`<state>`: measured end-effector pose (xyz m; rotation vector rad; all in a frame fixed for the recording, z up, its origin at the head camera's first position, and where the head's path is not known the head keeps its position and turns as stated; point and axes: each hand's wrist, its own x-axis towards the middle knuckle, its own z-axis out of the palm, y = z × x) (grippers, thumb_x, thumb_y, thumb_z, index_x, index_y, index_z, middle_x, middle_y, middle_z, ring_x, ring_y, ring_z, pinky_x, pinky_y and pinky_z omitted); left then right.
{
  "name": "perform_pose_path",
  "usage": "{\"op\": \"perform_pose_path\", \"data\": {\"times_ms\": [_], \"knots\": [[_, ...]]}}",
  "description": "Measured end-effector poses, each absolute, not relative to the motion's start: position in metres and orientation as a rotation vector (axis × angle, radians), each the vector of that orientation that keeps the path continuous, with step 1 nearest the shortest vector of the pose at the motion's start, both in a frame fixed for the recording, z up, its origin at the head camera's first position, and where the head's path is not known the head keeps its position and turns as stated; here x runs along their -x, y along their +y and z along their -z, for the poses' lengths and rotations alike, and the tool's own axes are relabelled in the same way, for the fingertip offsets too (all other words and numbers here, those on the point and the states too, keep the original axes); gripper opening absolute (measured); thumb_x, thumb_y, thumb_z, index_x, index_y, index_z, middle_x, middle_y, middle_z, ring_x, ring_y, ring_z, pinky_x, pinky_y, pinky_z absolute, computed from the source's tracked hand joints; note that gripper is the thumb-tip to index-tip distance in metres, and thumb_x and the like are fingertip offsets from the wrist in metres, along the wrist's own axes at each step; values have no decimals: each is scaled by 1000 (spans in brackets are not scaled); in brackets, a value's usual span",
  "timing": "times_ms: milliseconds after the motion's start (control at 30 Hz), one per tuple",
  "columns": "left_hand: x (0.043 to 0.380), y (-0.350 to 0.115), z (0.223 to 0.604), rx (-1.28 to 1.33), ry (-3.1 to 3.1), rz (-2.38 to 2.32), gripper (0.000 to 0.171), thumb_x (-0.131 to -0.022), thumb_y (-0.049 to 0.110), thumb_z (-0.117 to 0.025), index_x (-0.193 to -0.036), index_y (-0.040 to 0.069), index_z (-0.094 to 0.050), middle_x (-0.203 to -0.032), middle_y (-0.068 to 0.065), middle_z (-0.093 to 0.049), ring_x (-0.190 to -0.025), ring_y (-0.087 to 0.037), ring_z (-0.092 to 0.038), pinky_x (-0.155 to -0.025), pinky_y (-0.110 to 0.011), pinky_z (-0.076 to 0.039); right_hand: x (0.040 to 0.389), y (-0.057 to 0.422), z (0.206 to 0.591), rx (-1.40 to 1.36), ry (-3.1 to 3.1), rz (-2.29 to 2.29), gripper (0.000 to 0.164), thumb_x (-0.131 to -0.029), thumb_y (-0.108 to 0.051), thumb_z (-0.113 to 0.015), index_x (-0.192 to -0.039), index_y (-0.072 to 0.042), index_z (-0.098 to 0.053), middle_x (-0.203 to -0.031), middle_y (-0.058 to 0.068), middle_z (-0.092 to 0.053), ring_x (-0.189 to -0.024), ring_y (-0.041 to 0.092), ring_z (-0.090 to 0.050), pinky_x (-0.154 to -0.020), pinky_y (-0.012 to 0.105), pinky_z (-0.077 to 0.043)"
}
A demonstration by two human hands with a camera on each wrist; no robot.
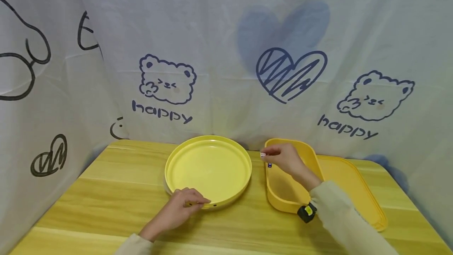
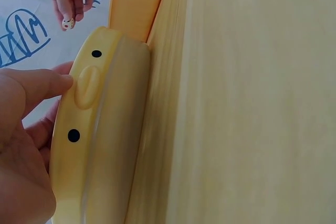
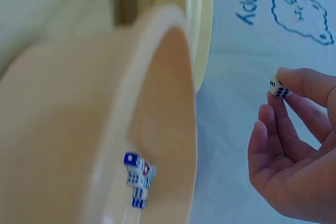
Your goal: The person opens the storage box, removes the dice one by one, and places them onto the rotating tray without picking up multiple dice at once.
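My left hand (image 1: 180, 209) grips the near rim of a round yellow tray (image 1: 169, 176), thumb outside near a raised beak and two black dots, other fingers over the edge. In the left wrist view the tray's side (image 2: 118, 129) fills the middle. My right hand (image 1: 286, 158) pinches a white die (image 3: 280, 87) with dark pips between thumb and fingertips. It is raised above the left edge of an orange-yellow bin (image 1: 283, 206). Several blue and white dice (image 3: 137, 179) lie clustered in the bin, seen in the right wrist view.
A flat orange-yellow lid (image 1: 354, 180) lies on the wooden table (image 1: 106, 192), partly behind the bin. A black wrist camera (image 1: 307, 212) sits at the right cuff. A printed white curtain (image 1: 212, 50) hangs behind the table and along the left.
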<state>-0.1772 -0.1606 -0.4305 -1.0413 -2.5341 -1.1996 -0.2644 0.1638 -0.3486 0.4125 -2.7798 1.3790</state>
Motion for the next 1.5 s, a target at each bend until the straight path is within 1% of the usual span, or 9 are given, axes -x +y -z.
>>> {"op": "perform_pose_path", "data": {"times_ms": [133,333,500,600,867,1033,1500], "knots": [[176,-160,429,1032,-2545,1205,16,-89,5,-66,-102,8,-75,-94,6,-69,-88,-8,-58,-81,-36,-40,259,156,350,-428,-2743,-1445,21,-87,-7,-71,-105,5,-71,-96,10,-70,-86,20,-63,-74,33,-50],[176,-158,429,1023,-2549,1221,16,-88,4,-67,-101,8,-75,-94,5,-70,-86,-8,-57,-78,-33,-40,250,138,354,-478,-2721,-1534,22,-85,-5,-71,-105,6,-71,-98,10,-70,-88,21,-63,-79,33,-51],[176,-159,429,1006,-2561,1224,16,-89,6,-67,-103,9,-75,-94,7,-70,-87,-8,-57,-80,-34,-40,244,119,359,-423,-2735,-1590,22,-84,-6,-73,-104,3,-71,-93,5,-69,-84,17,-61,-75,31,-50],[177,-160,428,1002,-2543,1206,17,-89,6,-68,-103,10,-75,-93,8,-70,-87,-9,-58,-81,-36,-39,243,105,364,-394,-2732,-1580,20,-82,-7,-75,-101,1,-72,-89,2,-68,-81,15,-61,-73,30,-50],[179,-158,429,1005,-2528,1178,16,-89,8,-67,-102,10,-76,-93,8,-70,-87,-9,-58,-78,-34,-39,243,76,376,-431,-2729,-1537,15,-81,-7,-76,-94,-1,-72,-84,2,-67,-78,14,-60,-70,29,-51],[178,-157,430,984,-2543,1159,15,-89,8,-68,-101,11,-76,-92,9,-70,-87,-8,-58,-78,-34,-36,243,70,384,-511,-2748,-1489,13,-81,-8,-77,-92,-3,-73,-82,0,-68,-75,12,-59,-69,27,-49],[177,-157,431,994,-2523,1143,16,-87,5,-69,-100,11,-76,-91,8,-70,-85,-7,-58,-77,-33,-38,237,65,395,-581,-2745,-1556,12,-80,-6,-76,-90,-1,-72,-79,-1,-65,-72,11,-55,-67,27,-47]]}}
